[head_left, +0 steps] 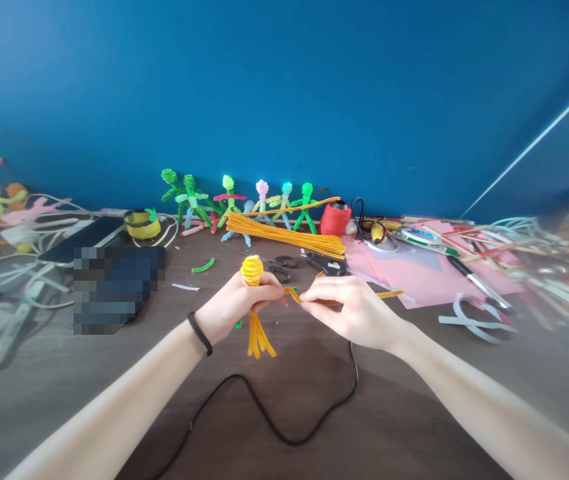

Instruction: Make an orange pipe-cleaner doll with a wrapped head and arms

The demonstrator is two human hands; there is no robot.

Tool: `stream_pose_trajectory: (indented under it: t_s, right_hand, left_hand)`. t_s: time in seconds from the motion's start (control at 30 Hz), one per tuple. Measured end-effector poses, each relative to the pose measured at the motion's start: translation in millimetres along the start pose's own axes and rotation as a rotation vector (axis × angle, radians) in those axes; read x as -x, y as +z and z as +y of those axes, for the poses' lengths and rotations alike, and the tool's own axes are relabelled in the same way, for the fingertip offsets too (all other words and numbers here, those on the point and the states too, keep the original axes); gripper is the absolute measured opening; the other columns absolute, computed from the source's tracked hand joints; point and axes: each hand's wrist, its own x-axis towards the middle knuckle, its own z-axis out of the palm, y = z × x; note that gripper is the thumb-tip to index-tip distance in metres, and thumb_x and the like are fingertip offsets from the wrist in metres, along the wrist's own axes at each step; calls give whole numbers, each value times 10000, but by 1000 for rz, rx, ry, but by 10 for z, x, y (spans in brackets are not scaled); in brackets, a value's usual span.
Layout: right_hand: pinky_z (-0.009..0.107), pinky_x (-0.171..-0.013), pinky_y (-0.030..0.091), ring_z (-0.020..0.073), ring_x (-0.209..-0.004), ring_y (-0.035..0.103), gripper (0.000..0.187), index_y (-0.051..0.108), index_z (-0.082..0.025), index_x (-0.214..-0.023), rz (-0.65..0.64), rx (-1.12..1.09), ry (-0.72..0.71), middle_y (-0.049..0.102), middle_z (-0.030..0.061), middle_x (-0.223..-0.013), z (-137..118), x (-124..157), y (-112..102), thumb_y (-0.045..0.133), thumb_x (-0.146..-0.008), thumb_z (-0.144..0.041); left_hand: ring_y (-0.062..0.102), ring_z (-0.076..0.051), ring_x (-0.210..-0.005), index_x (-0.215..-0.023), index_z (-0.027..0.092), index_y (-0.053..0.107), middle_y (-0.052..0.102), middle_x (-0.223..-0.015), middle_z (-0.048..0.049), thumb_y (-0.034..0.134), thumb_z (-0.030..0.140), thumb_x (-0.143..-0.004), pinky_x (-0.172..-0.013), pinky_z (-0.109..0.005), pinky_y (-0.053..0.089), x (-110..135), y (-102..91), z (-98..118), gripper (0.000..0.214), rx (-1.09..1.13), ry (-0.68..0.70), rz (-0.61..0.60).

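My left hand (251, 300) is closed around a yellow pipe-cleaner figure (251, 270). Its coiled round head sticks out above my fist, and several loose strands hang out below. Between finger and thumb, my right hand (351, 307) pinches a yellow pipe cleaner (293, 294) that runs across from my left fingers; its far end pokes out to the right of my hand. The figure's middle is hidden inside my left hand. Just behind my hands lie black scissors (284, 263) and a black glue gun (327, 264).
A bundle of yellow pipe cleaners (284, 235) lies at the back, before finished pipe-cleaner figures (227, 193) leaning on the blue wall. Red yarn (335, 219) stands beside it. Pink paper (394, 270) and a pen (479, 283) are right; a phone (84, 240) is left. A black cord (264, 407) curves in front.
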Motion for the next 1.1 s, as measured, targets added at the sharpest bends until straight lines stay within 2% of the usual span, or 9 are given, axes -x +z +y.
stream_pose_trajectory:
  t_s: [0.13, 0.37, 0.5, 0.67, 0.83, 1.1]
  right_hand:
    - [206, -579, 409, 97, -601, 538, 119, 641, -153, -724, -91, -34, 47, 633, 8, -676, 16, -21, -11, 535, -772, -127]
    - [195, -566, 402, 91, -621, 547, 96, 658, -148, -727, -142, -116, 119, 628, 4, -689, 48, -30, -16, 572, -744, -108]
    - [192, -581, 411, 90, -626, 549, 86, 655, -149, -724, -121, -97, 104, 622, 1, -678, 37, -34, -39, 582, -738, -107]
    - [198, -554, 395, 87, -584, 526, 96, 641, -152, -697, -50, 41, 62, 604, 4, -653, -10, -30, -54, 567, -746, -114]
    - [203, -526, 383, 93, -579, 508, 131, 621, -150, -699, 31, 129, 41, 580, 15, -655, -39, 1, -23, 515, -769, -116]
    - [203, -558, 405, 94, -605, 518, 116, 606, -148, -735, 94, 77, 88, 580, 17, -689, -62, 7, 1, 502, -787, -141]
  left_hand:
    - [247, -59, -399, -599, 142, 596, 290, -366, 73, 540, 221, -688, -422, -225, 164, 12, 13, 5, 131, 89, 12, -35]
    - [265, -50, -394, -564, 126, 592, 407, -387, 51, 539, 160, -656, -410, -230, 153, 58, 54, 50, 112, 135, -40, -334]
    - [258, -51, -379, -538, 127, 597, 379, -370, 56, 523, 118, -635, -398, -235, 139, 66, 63, 72, 123, 78, -92, -385]
    - [249, -54, -380, -543, 128, 612, 321, -364, 62, 528, 145, -635, -401, -240, 124, 58, 55, 74, 126, -48, -87, -315]
    - [251, -58, -373, -554, 136, 605, 293, -349, 67, 525, 187, -648, -405, -239, 138, 24, 55, 24, 134, -84, -85, -181]
    - [282, -65, -425, -583, 147, 601, 306, -404, 62, 522, 225, -675, -434, -228, 184, 5, 38, -42, 145, -53, 17, 14]
